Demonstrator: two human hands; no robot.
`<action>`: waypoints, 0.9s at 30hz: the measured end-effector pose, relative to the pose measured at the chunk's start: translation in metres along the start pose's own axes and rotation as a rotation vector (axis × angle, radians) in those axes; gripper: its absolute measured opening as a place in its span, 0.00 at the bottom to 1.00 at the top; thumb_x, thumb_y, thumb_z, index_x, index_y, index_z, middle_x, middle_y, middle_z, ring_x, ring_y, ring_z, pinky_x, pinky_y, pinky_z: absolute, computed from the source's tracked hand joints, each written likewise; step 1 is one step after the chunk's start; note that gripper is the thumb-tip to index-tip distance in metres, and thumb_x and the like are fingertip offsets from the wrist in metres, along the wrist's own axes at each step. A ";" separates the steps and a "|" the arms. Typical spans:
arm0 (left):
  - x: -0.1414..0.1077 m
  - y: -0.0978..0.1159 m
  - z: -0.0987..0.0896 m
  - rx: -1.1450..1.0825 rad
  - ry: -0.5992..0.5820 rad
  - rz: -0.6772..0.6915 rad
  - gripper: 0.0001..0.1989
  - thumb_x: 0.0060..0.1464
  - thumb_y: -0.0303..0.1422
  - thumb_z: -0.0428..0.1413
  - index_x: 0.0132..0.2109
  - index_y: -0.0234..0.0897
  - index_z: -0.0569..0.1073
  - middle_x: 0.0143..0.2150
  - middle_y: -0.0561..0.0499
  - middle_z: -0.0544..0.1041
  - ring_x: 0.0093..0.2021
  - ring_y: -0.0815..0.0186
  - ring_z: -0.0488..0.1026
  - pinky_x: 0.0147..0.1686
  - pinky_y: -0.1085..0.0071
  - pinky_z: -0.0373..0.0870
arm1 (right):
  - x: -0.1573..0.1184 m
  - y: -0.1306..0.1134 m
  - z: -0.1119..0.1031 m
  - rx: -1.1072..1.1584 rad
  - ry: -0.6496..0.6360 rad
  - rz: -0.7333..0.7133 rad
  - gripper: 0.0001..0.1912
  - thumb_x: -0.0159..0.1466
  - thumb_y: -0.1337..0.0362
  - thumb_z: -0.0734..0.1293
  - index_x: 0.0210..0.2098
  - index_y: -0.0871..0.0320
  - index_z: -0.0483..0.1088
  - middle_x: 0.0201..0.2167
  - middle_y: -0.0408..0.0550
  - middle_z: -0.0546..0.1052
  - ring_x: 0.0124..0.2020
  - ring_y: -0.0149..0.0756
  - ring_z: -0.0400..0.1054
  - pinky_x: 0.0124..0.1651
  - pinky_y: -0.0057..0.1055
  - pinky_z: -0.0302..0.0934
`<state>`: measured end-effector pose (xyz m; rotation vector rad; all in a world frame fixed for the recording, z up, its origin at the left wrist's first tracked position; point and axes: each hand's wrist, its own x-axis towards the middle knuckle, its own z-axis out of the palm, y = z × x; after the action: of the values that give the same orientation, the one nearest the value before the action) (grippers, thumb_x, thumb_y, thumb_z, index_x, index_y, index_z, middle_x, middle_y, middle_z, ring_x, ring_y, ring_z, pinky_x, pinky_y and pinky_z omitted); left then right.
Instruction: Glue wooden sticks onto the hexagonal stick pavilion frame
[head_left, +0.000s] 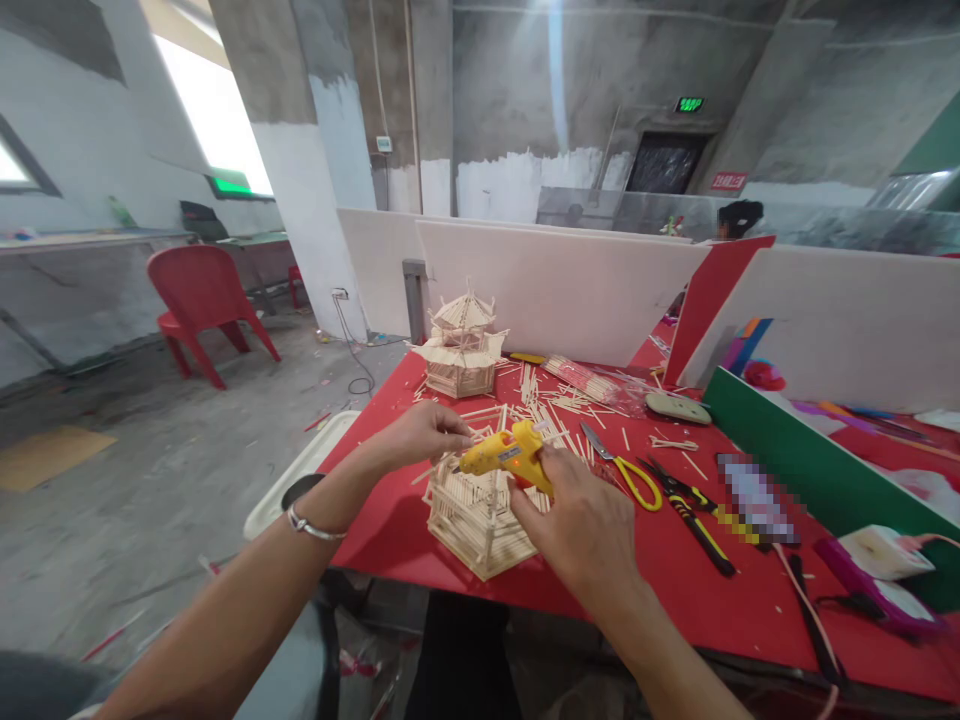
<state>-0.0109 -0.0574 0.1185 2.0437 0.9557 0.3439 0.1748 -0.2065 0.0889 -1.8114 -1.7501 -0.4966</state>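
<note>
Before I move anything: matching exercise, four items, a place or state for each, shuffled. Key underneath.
1. yellow hot-glue gun
2. tiered stick pagoda
3. unroofed stick frame
4. scissors

A. near the table's front edge
B. lying beside black-and-yellow pliers
C. in the grip of the right hand
D. standing toward the back, near the white partition

Pairs: 1-C, 2-D, 3-A, 4-B

Our left forearm (247, 610) slants in from seven o'clock; our left hand (420, 436) is back-up, its fingers bent toward three. Our right forearm (664, 645) rises from five o'clock, our right hand (589, 515) curled in a grip, thumb (528, 507) angled toward ten.
</note>
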 end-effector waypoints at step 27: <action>-0.005 -0.024 -0.008 -0.228 0.076 -0.019 0.19 0.50 0.45 0.62 0.38 0.31 0.80 0.22 0.52 0.74 0.21 0.72 0.68 0.20 0.77 0.57 | 0.005 -0.027 0.015 -0.032 -0.146 0.004 0.18 0.64 0.57 0.64 0.52 0.57 0.69 0.39 0.47 0.78 0.31 0.37 0.73 0.28 0.32 0.52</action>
<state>-0.0303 -0.0476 0.1054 1.8246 0.9359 0.5004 0.1465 -0.1933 0.0844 -1.9156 -1.8442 -0.4017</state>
